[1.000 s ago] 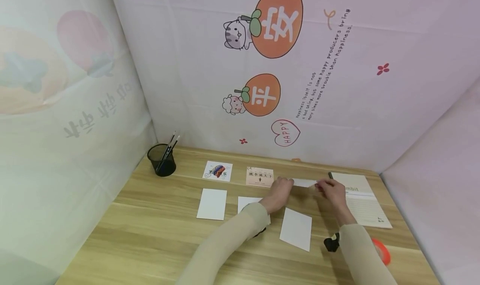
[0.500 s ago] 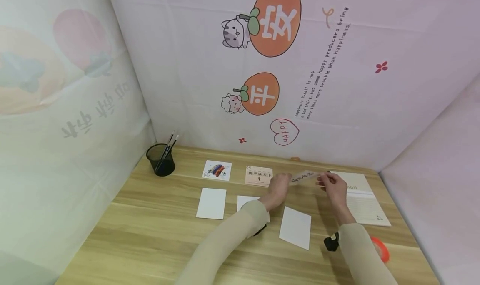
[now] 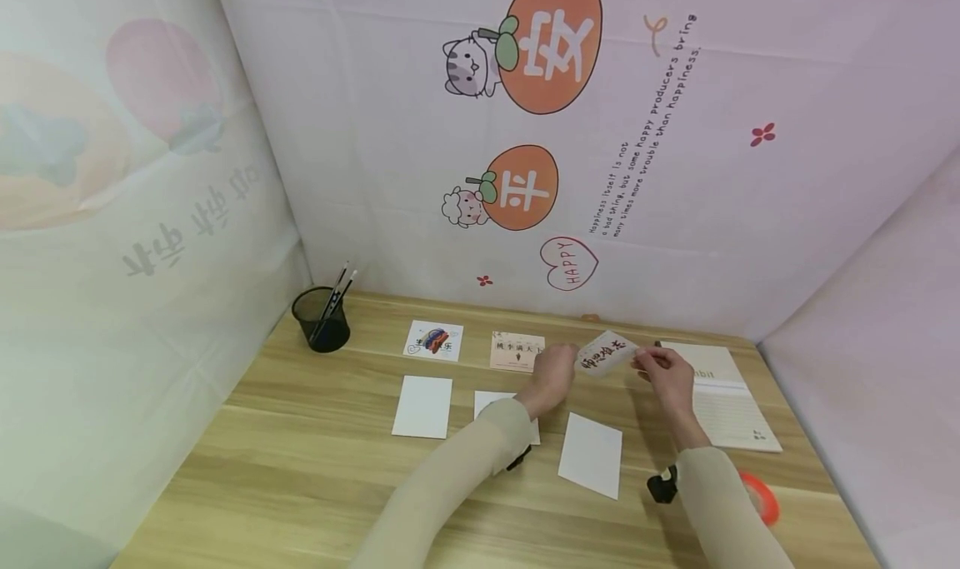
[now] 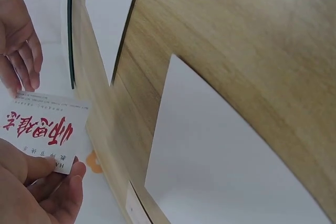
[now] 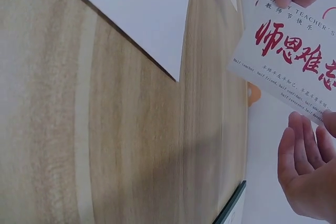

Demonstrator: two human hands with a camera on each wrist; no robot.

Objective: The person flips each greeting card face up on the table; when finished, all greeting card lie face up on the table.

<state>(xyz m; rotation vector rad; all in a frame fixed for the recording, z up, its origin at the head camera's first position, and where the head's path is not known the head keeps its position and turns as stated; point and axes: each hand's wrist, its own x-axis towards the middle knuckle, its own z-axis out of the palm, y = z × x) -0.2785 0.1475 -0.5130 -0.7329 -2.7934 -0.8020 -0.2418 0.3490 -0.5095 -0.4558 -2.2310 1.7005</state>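
A greeting card with red Chinese lettering is held up over the back of the table. My left hand pinches its left edge between thumb and fingers. At the opposite edge, my right hand pinches a corner. In the right wrist view the printed face of the card reads as a Teacher's Day greeting, and the right hand has its thumb on the corner. The left wrist view shows the left hand's thumb lying over the card's near edge.
Two printed cards, one with a colourful drawing and one beige, lie at the back. White cards form a nearer row, one partly under my left sleeve. A black mesh pen cup, a notebook and an orange-red ring stand around them.
The card has turned from nearly edge-on, with its blank side showing, until its red lettering faces up toward the head camera. Both hands have kept their hold and shifted slightly.
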